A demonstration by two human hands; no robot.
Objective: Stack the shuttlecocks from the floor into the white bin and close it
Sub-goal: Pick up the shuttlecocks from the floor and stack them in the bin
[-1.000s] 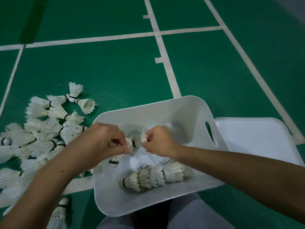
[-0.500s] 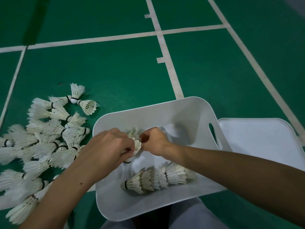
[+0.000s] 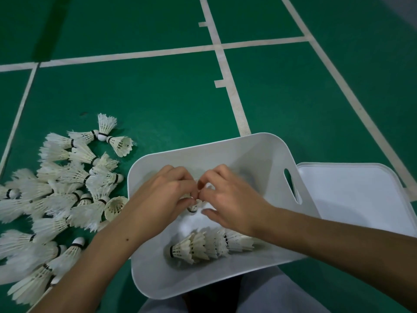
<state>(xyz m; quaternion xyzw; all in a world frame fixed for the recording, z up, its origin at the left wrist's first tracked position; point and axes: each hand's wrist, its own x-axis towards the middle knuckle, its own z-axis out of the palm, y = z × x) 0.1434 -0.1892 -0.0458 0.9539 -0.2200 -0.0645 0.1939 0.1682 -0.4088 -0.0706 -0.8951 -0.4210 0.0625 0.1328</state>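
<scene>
Step in hand: nesting shuttlecocks over the white bin (image 3: pixel 259 154). Your left hand (image 3: pixel 162 199) and right hand (image 3: pixel 228 202) meet above it, fingers curled, pinching a shuttlecock (image 3: pixel 194 206) between them; little of it shows.

Next move, as judged: lay it by the nested row (image 3: pixel 209 246) against the bin's near wall, then reach left.

Floor pile (image 3: pixel 56 199): many left, just left of the bin.

Lid (image 3: pixel 352 199): off, lying right of the bin.

A single head-worn view looks steeply down, close over the white bin (image 3: pixel 266 154), edges seemingly wide-angle-bent.
</scene>
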